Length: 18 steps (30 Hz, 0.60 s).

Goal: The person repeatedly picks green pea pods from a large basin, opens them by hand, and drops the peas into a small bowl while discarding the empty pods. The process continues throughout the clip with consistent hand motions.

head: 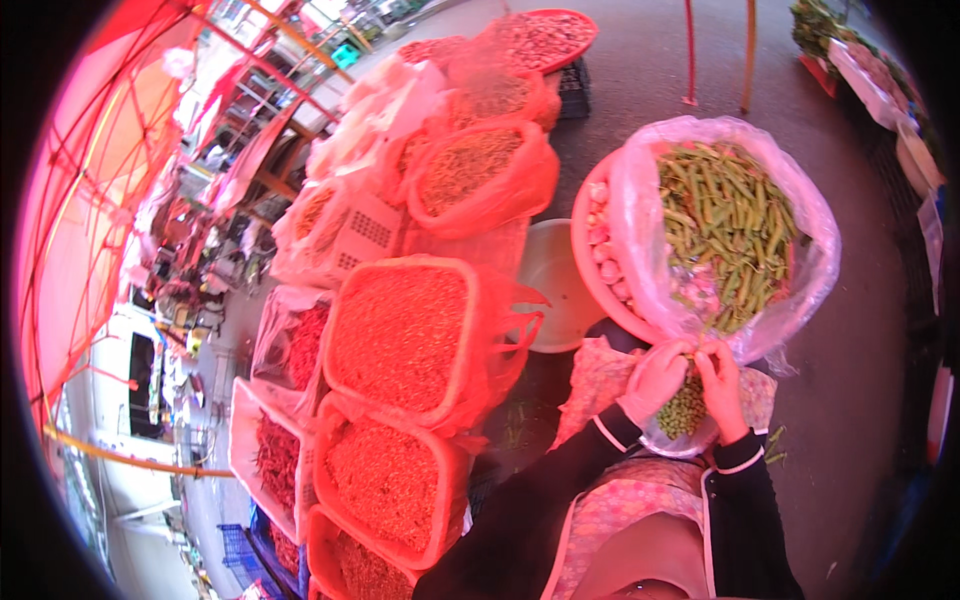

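My left hand and my right hand meet fingertip to fingertip, pinching a small pea pod mostly hidden by the fingers. Directly beneath them, a bowl of shelled green peas rests in my lap on a flowered apron. Just beyond my fingers stands a large translucent plastic bag, its mouth spread wide. Green pea pods fill it, with a pinkish patch showing at its lower left.
Garlic bulbs lie in a pink basin beside the bag. A pale tub stands left of it. Red crushed chilli fills lined crates along my left. Red and yellow poles rise ahead. Another stall borders the right.
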Each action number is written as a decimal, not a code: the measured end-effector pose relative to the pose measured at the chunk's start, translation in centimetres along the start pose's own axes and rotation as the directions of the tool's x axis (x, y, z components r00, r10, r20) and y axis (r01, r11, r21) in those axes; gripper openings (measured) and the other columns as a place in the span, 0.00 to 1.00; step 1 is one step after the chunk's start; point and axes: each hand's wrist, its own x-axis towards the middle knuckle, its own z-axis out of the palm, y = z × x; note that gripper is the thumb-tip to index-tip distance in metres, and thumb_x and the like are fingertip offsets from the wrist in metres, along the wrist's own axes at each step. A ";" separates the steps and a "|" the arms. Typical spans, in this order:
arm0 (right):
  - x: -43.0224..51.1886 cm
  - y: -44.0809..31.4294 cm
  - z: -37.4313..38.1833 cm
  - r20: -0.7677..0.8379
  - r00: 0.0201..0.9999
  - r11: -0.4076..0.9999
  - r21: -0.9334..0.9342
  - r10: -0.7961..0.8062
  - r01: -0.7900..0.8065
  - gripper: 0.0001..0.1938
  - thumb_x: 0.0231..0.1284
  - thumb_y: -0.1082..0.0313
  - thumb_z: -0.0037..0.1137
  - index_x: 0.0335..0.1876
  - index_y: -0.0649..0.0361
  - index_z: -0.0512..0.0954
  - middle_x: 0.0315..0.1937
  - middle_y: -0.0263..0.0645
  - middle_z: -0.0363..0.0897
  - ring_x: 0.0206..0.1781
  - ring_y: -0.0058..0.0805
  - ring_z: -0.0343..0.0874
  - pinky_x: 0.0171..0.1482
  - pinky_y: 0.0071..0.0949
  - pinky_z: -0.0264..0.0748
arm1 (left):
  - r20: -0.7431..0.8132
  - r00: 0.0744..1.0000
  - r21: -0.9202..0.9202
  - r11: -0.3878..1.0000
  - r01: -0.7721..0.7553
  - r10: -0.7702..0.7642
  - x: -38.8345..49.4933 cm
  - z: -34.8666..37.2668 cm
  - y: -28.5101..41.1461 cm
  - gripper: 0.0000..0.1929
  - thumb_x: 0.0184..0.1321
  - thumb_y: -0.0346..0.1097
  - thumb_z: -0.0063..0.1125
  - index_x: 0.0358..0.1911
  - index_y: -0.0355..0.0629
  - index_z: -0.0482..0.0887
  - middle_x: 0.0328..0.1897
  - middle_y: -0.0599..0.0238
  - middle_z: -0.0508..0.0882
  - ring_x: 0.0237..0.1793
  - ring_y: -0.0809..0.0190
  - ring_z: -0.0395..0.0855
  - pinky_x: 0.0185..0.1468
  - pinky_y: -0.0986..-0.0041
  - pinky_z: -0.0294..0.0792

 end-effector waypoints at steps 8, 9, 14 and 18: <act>0.0 0.0 -0.3 -0.005 0.999 0.994 0.102 0.044 -0.044 0.03 0.69 0.73 0.52 0.39 0.59 0.70 0.33 0.28 0.69 0.34 0.16 0.70 0.39 0.17 0.68 | 0.053 0.998 0.028 0.999 0.016 -0.018 0.4 -0.2 0.2 0.13 0.51 0.22 0.48 0.41 0.35 0.81 0.38 0.51 0.82 0.44 0.49 0.81 0.52 0.64 0.71; 0.1 -0.1 -0.3 -0.002 0.999 0.994 0.098 0.039 -0.038 0.03 0.69 0.73 0.52 0.39 0.59 0.70 0.33 0.28 0.70 0.33 0.16 0.70 0.38 0.17 0.69 | 0.070 0.997 0.026 0.999 0.024 -0.026 0.4 -0.1 0.3 0.13 0.51 0.22 0.48 0.41 0.35 0.81 0.38 0.50 0.82 0.45 0.48 0.81 0.52 0.64 0.71; 0.4 -1.4 -2.0 -0.033 0.998 0.994 0.097 0.051 -0.048 0.03 0.72 0.69 0.50 0.41 0.58 0.71 0.31 0.27 0.71 0.31 0.16 0.71 0.36 0.17 0.69 | 0.102 0.994 0.093 0.995 -0.047 0.037 0.2 -0.1 0.4 0.20 0.51 0.18 0.45 0.48 0.37 0.83 0.48 0.51 0.85 0.52 0.50 0.82 0.60 0.65 0.71; 0.7 -2.9 -4.1 -0.033 0.989 0.989 0.043 0.142 -0.140 0.05 0.72 0.66 0.49 0.39 0.57 0.72 0.29 0.26 0.71 0.32 0.16 0.71 0.36 0.19 0.70 | 0.110 0.976 -0.292 0.932 0.214 -0.189 0.6 0.6 0.5 0.22 0.64 0.22 0.50 0.62 0.37 0.74 0.40 0.65 0.82 0.42 0.68 0.81 0.50 0.77 0.73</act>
